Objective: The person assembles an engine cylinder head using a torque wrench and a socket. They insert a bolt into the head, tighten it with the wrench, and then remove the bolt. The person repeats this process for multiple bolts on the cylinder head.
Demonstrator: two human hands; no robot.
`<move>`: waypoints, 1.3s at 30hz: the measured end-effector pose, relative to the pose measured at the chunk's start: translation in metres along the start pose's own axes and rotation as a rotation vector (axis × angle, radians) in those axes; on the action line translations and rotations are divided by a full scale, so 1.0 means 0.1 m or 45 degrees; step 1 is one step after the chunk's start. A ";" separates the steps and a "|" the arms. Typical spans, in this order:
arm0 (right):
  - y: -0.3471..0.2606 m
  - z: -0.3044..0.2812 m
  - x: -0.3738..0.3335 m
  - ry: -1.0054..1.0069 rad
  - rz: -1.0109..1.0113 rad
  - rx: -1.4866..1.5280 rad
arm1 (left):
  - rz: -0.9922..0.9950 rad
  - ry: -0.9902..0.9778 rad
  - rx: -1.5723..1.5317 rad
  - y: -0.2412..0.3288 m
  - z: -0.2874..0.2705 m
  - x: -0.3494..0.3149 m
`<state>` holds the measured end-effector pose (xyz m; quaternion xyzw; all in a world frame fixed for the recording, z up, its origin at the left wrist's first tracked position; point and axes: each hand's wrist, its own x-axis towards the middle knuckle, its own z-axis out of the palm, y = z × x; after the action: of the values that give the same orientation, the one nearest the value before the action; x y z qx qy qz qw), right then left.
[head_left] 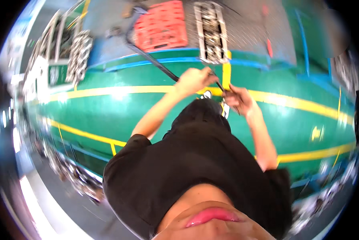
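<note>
My left hand (192, 81) is closed, with a long black hose-like length (157, 64) running into it from the upper left. Between my two hands slants a thin dark rod (220, 85), its upper end at my left fingertips. My right hand (240, 100) is closed round the lower part of that rod. Blur hides what kind of tool it is and whether it joins the hose. Just beyond both hands, a metal engine cylinder head (212, 34) lies lengthwise on the workbench (247, 34).
A red slotted plastic tray (163, 26) lies left of the cylinder head. The bench has a blue front edge (159, 55). More metal castings (80, 54) stand at the far left. Yellow lines (283, 100) cross the green floor (139, 108). Racks of metal parts (77, 174) stand behind me.
</note>
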<state>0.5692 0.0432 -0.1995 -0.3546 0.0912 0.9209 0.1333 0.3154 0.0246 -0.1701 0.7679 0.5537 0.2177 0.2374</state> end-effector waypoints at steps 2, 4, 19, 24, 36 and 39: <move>0.25 -0.38 0.18 0.102 -0.135 -0.067 | -0.158 0.009 0.006 -0.09 0.28 -0.24; 0.56 -0.45 0.21 -0.025 -0.291 0.131 | -0.119 0.023 -0.077 0.00 0.28 -0.39; 0.83 0.22 -0.23 -0.282 -1.018 -0.315 | -0.354 0.287 -0.587 0.39 -0.14 -0.34; 0.95 0.57 -0.44 0.018 -1.486 -1.210 | -0.236 0.330 -0.639 0.43 -0.14 -0.24; 0.36 0.84 -0.71 0.492 -2.719 -2.079 | -0.233 0.525 -0.875 0.82 -0.42 0.22; 0.20 1.03 -0.70 0.315 -2.997 -1.933 | -0.133 0.563 -0.952 1.01 -0.46 0.30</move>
<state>0.5485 0.0388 -0.0752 -0.2845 -0.7568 0.0589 0.5855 0.3720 0.0311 -0.0701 0.5350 0.5122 0.5502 0.3856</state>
